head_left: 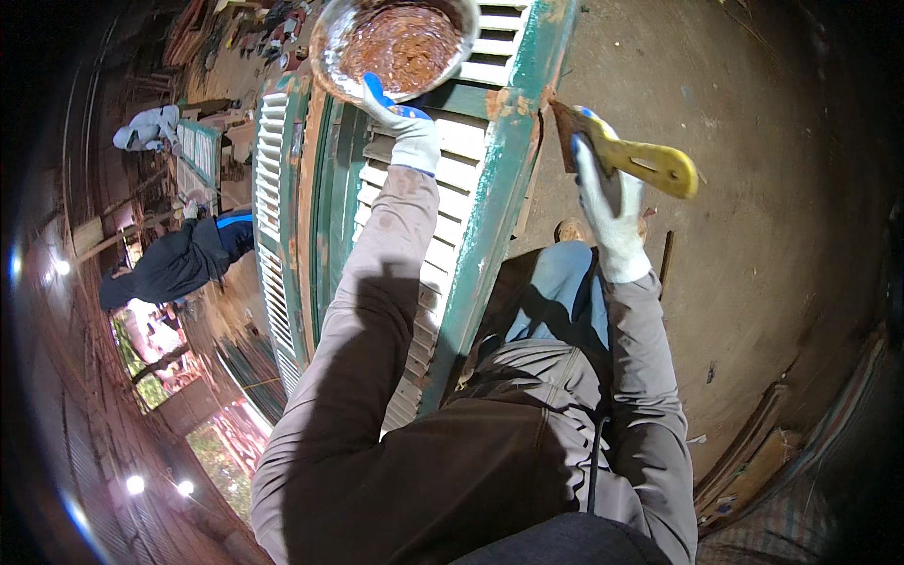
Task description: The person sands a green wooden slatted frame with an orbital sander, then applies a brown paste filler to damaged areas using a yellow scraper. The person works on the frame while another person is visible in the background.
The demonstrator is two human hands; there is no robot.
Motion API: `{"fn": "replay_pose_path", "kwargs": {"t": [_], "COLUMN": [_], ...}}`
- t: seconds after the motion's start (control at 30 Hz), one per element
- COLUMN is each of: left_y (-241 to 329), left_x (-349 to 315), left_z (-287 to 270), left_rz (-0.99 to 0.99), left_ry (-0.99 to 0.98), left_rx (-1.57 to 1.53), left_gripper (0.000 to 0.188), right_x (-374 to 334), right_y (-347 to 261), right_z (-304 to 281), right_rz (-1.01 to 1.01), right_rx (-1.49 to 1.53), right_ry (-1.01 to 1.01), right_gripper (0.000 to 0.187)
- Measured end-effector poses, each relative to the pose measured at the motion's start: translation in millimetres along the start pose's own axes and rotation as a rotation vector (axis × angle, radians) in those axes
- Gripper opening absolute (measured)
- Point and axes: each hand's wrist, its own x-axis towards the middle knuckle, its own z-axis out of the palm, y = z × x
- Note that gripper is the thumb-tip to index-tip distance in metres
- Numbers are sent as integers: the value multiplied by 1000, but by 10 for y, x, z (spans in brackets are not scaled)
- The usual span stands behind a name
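My left hand (409, 130), in a white glove with blue fingertips, grips the near rim of a round metal bowl (327, 55). Thick reddish-brown paste (403, 45) fills the bowl, which is over a green louvred shutter (502, 169). In my right hand (610, 202), also gloved, is a putty knife (661, 167) with a yellow handle. Its brown-smeared blade points toward the shutter's right edge, beside a patch of brown filler on the frame; whether blade and wood touch, I cannot tell.
More green shutters (271, 179) stand to the left. Beyond them are a person in dark clothes (184, 259) and another in grey (151, 127). Brown floor (753, 245) spreads on the right, with wooden boards (753, 428) at lower right. Odds and ends (282, 38) lie at upper left.
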Motion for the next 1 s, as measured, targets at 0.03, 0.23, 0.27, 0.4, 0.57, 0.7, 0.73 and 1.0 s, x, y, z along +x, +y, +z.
{"fn": "replay_pose_path", "kwargs": {"t": [0.03, 0.23, 0.27, 0.4, 0.57, 0.7, 0.73, 1.0], "left_y": [-72, -155, -114, -250, -233, -227, -199, -219], "left_x": [44, 63, 56, 24, 96, 123, 134, 145], "left_z": [-19, -23, -12, 9, -37, -7, -20, -13], "left_rz": [16, -6, 16, 150, 174, 174, 180, 194], "left_ry": [20, 46, 34, 79, 58, 42, 40, 21], "left_rx": [25, 15, 38, 117, 153, 167, 174, 213], "left_gripper": [65, 69, 70, 64, 64, 63, 63, 63], "right_x": [-14, 102, 87, -111, -199, 3, 42, -105], "right_y": [117, 29, -21, -98, 4, 216, 226, 36], "right_z": [45, 106, 167, 384, 96, 86, 112, 146], "right_rz": [-39, -237, -187, -192, -187, -194, -157, -240], "right_rx": [-140, -673, -743, -730, -375, -211, -211, -366], "right_ry": [0, -91, -121, -158, -122, 20, -11, -150], "right_gripper": [39, 49, 53, 64, 50, 50, 51, 47]}}
